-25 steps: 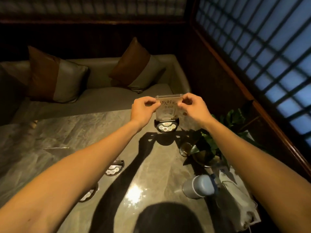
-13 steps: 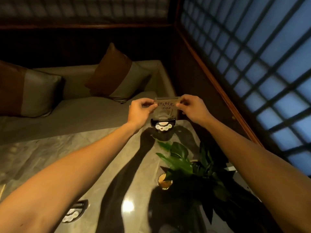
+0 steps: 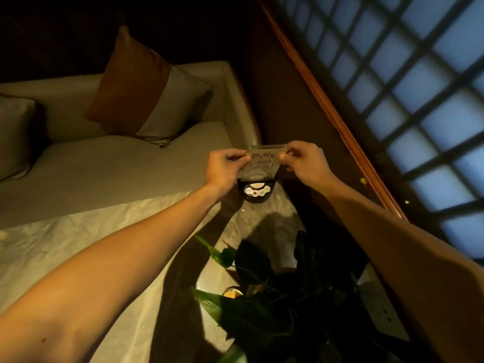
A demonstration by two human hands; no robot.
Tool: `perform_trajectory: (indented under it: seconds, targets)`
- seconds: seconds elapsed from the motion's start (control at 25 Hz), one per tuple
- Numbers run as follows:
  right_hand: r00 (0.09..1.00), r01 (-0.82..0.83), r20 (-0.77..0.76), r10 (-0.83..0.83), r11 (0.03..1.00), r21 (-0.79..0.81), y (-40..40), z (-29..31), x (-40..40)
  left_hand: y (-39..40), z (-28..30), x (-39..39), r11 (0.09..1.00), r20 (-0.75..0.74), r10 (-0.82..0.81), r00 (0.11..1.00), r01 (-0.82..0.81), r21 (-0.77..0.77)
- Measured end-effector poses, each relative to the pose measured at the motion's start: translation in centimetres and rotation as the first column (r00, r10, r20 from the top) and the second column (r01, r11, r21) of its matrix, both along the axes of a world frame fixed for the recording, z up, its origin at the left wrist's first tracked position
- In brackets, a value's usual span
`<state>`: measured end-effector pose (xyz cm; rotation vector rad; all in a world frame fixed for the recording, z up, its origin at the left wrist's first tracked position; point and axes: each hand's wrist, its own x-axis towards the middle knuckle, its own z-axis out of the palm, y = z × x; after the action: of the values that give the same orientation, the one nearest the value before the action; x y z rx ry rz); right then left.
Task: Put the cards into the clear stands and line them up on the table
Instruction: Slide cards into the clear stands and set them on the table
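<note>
Where the fingers meet it: the clear stand (image 3: 263,163) is pinched at its two upper corners, well out at the far end of the table (image 3: 78,247).
Left hand (image 3: 225,167): fingers curled narrow, closed on the stand's top left corner.
Right hand (image 3: 303,163): fingers closed on the top right corner, thumb in front.
Card (image 3: 264,159): sits inside the clear panel, between the two hands, face toward the camera.
Base (image 3: 256,189): dark, half-round, with small pale buttons, resting on the tabletop near its far edge.
Edges: the table's far edge runs just behind the base; a sofa (image 3: 104,163) lies beyond it.
Room: bare tabletop to the left; a leafy plant (image 3: 262,305) crowds the near right.
Writing: "02" is legible on the lower line; the upper characters are too blurred to read surely.
</note>
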<state>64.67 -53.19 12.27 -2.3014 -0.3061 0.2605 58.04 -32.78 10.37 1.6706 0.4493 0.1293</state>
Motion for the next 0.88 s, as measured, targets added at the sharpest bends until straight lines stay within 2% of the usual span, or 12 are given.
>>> perform_trajectory:
  seconds: [0.32,0.76,0.88]
  targets:
    - [0.993,0.058,-0.101,-0.058,0.998,0.003,-1.6,-2.5,1.0,-1.7,-2.1,1.4,0.999,-0.063,-0.044,0.997,0.044,0.003]
    - [0.980,0.148,-0.141,-0.141,0.988,0.040,-2.0,-4.2,1.1,-2.5,-3.8,1.6,0.991,-0.078,-0.092,0.993,0.099,0.093]
    - [0.975,0.161,-0.163,-0.150,0.985,0.058,-1.8,-4.3,1.2,-2.4,-3.8,1.8,0.993,-0.083,-0.082,0.993,0.089,0.077]
